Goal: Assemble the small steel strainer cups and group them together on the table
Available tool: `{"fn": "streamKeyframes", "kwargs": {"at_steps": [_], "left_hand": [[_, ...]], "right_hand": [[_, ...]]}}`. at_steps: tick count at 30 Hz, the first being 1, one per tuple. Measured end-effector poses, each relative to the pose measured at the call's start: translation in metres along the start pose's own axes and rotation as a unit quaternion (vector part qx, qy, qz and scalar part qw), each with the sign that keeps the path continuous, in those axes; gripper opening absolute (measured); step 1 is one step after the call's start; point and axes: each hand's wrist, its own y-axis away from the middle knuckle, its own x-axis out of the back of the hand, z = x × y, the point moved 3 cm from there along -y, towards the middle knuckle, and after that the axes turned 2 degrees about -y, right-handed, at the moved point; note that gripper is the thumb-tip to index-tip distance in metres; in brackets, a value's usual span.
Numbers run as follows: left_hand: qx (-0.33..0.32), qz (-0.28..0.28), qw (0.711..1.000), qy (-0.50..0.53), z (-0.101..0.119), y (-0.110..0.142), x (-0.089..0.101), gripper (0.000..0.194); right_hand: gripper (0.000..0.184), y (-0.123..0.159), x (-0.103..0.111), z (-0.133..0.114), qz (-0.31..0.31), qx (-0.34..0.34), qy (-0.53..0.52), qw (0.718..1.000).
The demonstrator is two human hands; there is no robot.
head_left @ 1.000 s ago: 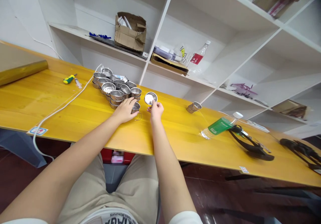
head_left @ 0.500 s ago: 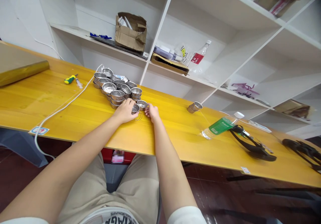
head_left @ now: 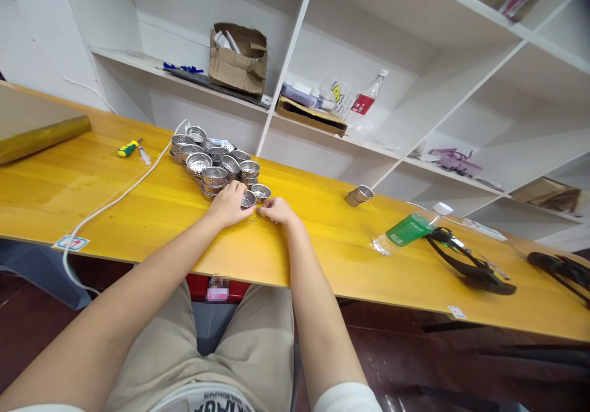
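A pile of small perforated metal strainer cups (head_left: 207,161) lies on the yellow wooden table (head_left: 322,240) by the white shelving. My left hand (head_left: 228,204) is closed over one strainer cup (head_left: 249,199) at the pile's near edge. Just right of it stands another cup (head_left: 262,192), free of any hand. My right hand (head_left: 278,210) rests on the table beside it, fingers pinched together at a thin wire ring (head_left: 253,217) that lies between my two hands.
A short stack of cups (head_left: 358,195) lies apart to the right. A green-labelled bottle (head_left: 405,230) and black straps (head_left: 465,265) lie further right. A screwdriver (head_left: 128,148), a white cable (head_left: 115,200) and a gold roll (head_left: 41,138) are to the left.
My right hand held a round metal piece up, set a cup down next to the pile, then moved left and down to the wire ring. My left hand stayed on its cup.
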Motion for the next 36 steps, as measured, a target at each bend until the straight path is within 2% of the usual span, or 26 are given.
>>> {"fn": "streamKeyframes", "kwargs": {"at_steps": [5, 13, 16, 21, 25, 32, 36], "left_hand": [[-0.001, 0.002, 1.0, -0.003, 0.0, 0.0, 0.0, 0.039], [0.001, 0.005, 1.0, -0.015, 0.002, 0.0, 0.001, 0.04], [0.003, 0.004, 1.0, -0.029, 0.003, 0.0, 0.003, 0.043], [-0.011, 0.008, 0.999, -0.034, 0.003, 0.001, 0.004, 0.048], [-0.019, 0.006, 0.999, -0.028, 0.003, 0.002, 0.003, 0.053], [-0.023, 0.012, 1.0, -0.015, 0.002, 0.002, 0.001, 0.054], [-0.027, 0.026, 0.999, -0.001, 0.001, 0.002, 0.001, 0.057]], "right_hand": [[0.018, 0.001, -0.001, -0.002, -0.004, 0.039, 0.041, 0.998], [0.026, 0.003, 0.003, -0.008, 0.011, 0.074, 0.15, 0.986], [0.025, 0.008, 0.002, -0.014, -0.004, 0.064, 0.212, 0.975], [0.011, 0.018, 0.003, -0.026, -0.026, 0.029, 0.289, 0.956], [0.01, 0.02, 0.004, -0.029, -0.029, 0.008, 0.302, 0.953], [0.026, 0.017, 0.0, -0.026, -0.04, -0.005, 0.31, 0.95], [0.026, 0.014, 0.005, -0.023, -0.035, 0.021, 0.267, 0.963]]}}
